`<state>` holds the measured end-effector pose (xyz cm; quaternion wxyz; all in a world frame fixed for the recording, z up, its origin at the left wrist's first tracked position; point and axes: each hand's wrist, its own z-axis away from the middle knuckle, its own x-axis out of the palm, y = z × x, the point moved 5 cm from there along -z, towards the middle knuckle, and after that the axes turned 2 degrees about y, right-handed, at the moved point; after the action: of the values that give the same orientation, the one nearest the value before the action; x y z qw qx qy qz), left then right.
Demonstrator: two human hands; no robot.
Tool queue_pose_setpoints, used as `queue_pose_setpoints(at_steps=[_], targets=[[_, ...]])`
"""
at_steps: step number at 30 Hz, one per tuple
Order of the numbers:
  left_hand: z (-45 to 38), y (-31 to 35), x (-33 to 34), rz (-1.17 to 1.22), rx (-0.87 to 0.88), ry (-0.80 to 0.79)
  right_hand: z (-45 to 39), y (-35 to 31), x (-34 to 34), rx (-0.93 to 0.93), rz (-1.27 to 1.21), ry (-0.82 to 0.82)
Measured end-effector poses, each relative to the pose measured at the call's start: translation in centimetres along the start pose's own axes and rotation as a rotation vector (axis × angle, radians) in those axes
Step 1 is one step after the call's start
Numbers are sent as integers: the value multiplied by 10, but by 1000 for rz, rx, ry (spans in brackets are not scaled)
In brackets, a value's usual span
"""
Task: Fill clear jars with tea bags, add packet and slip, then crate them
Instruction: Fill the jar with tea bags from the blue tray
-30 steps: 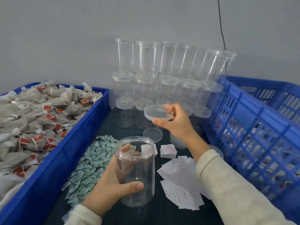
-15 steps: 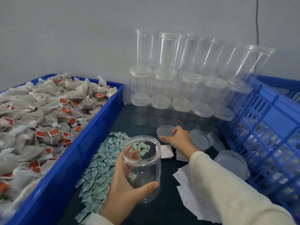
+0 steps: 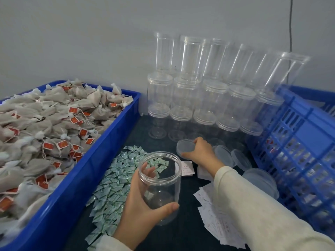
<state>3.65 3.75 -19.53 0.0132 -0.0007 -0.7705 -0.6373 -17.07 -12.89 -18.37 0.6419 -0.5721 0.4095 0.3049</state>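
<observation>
A blue bin point(image 3: 101, 153) heaped with tea bags point(image 3: 45, 131) sat left, a slatted crate point(image 3: 297, 134) right. Between them, over the dark surface point(image 3: 184, 232), the left hand point(image 3: 145, 205) gripped an open, empty jar point(image 3: 160, 183) — the right hand point(image 3: 201, 153) pinched a clear lid point(image 3: 184, 147) lying flat beyond it.

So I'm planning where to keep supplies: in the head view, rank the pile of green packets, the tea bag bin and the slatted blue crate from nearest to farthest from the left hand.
1. Pile of green packets: beside the left hand, on its left.
2. Tea bag bin: further left, past the packets.
3. Slatted blue crate: far right, beyond the right arm.
</observation>
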Motion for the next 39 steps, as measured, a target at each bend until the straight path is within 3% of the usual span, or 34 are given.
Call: queue_pose_setpoints(at_steps=[3,6,8,10,15,21,26,32,39], targets=[[-1,6,-2,-48,22,17,26,-25,-20,-96,-187,2],[-5,18,-8,-103,41,84,83,-58,-24,-215,-702,-287],[-9,29,-12,-136,58,112,121,-75,-21,-333,-833,-448],[-11,40,-16,-152,76,111,143,-84,-18,-420,-835,-509],[-3,64,-28,-279,119,81,157,-99,-17,-501,-813,-442],[-8,115,-81,-850,47,-107,158,-111,-14,-543,-856,-377],[-55,161,-173,-1022,86,241,157,-114,-2,-535,-774,-371],[-106,103,-206,-1614,44,275,166,-122,9,-545,-722,-412],[-126,46,-223,-1857,-188,181,170,-111,16,-539,-648,-433]])
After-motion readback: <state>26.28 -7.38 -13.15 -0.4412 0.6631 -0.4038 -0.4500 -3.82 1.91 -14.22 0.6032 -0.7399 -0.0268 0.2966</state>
